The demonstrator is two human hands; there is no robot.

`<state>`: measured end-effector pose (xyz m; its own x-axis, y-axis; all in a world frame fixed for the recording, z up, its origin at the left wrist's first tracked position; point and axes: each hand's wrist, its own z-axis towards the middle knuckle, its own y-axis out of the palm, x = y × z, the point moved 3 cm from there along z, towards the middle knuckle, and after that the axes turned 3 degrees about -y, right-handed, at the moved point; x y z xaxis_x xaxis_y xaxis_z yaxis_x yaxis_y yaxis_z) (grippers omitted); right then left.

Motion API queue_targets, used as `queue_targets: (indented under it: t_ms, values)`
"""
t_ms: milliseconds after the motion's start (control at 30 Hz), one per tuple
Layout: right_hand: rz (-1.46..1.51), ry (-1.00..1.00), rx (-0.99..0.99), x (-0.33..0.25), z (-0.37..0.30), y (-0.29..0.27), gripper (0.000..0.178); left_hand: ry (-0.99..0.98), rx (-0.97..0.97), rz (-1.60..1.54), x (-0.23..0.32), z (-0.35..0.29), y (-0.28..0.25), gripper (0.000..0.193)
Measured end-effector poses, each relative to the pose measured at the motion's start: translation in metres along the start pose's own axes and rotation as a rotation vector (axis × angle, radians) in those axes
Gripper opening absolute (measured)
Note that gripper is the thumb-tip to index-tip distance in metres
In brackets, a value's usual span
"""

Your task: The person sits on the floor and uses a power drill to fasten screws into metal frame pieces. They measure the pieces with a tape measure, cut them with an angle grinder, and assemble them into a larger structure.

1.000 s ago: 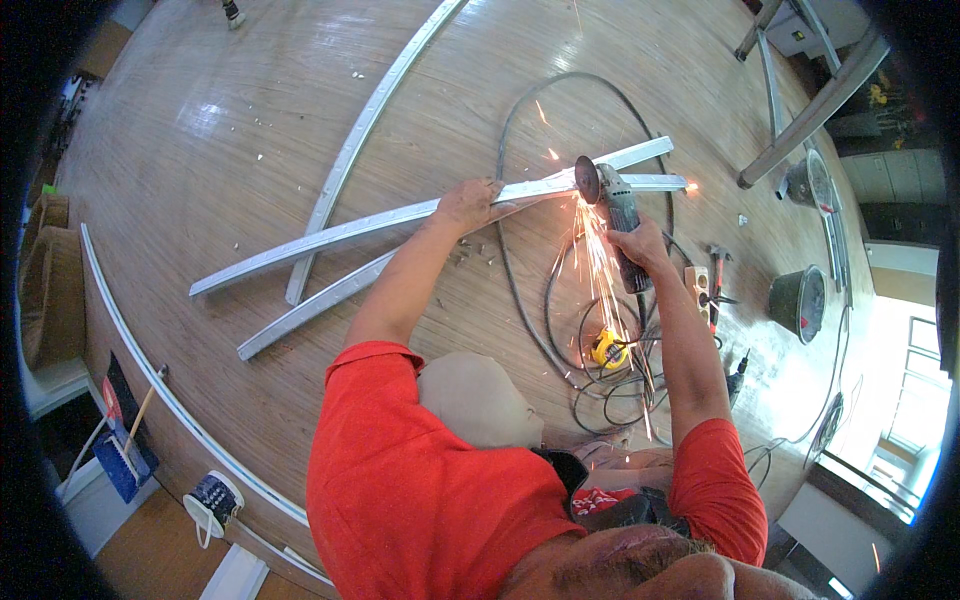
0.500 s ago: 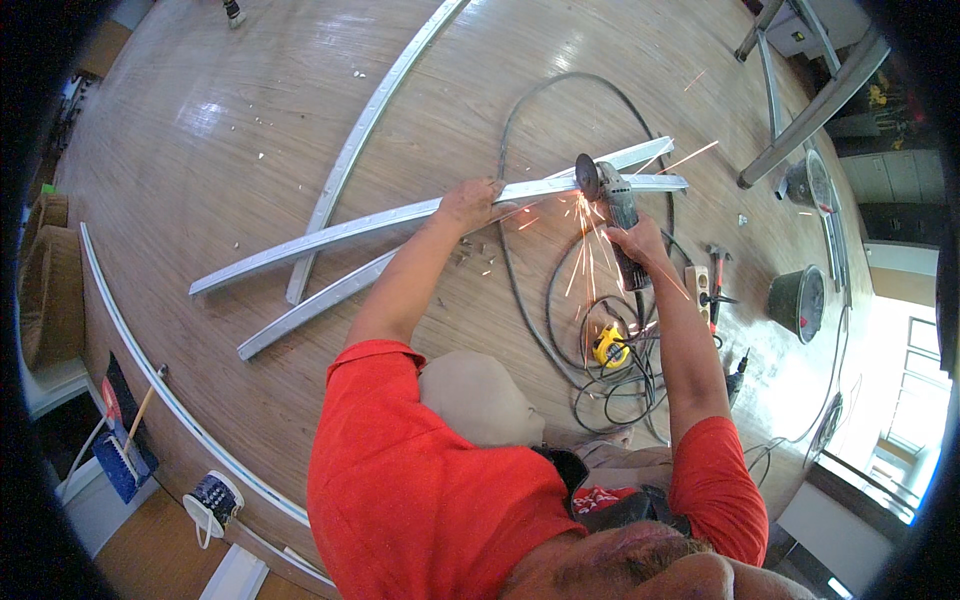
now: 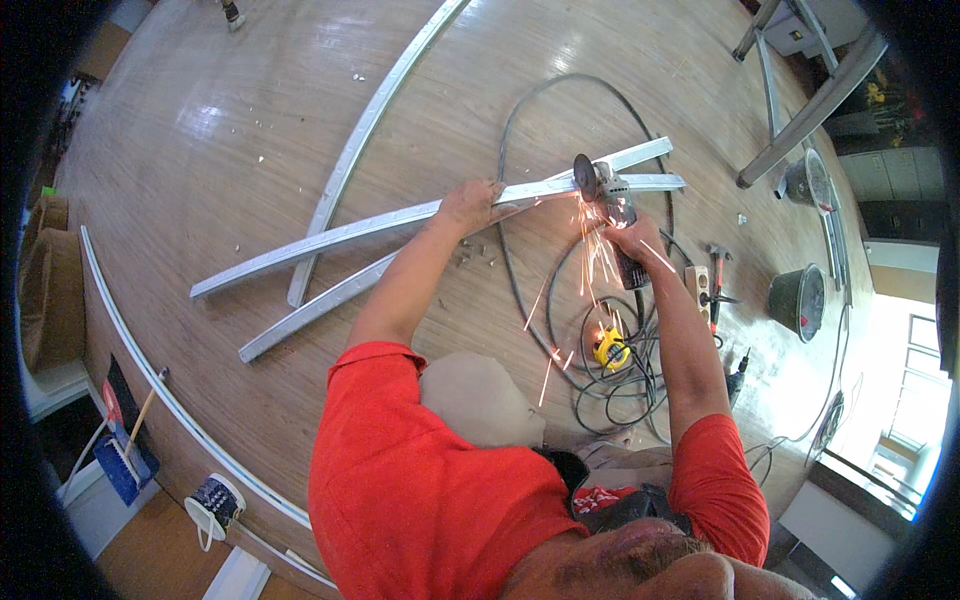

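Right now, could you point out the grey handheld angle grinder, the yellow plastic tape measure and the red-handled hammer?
Grey handheld angle grinder (image 3: 620,213): head view, on its body below the disc.
Yellow plastic tape measure (image 3: 611,348): head view, on its case.
Red-handled hammer (image 3: 717,275): head view, on its shaft.

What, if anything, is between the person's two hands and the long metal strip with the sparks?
An angle grinder sits between the right hand and the metal strip, its disc at the strip. Nothing visible is between the left hand and the strip: it holds it directly.
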<state>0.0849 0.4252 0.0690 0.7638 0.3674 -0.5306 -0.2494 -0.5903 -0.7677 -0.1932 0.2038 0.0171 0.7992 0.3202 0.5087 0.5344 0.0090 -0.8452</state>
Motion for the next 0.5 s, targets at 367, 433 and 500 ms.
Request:
queue_targets:
  t_ms: [367,433,500]
  values:
    - [-0.112,0.067,-0.01,0.006,-0.003,0.001,0.074,0.001,0.07,-0.022,-0.008,0.004,0.004,0.065]
    - [0.004,0.053,0.011,0.011,-0.005,0.0,0.073,-0.02,0.043,-0.038,-0.008,0.003,0.004,0.066]
    - [0.092,0.05,0.048,0.019,-0.006,-0.005,0.07,0.002,0.069,-0.018,-0.005,0.001,0.002,0.062]
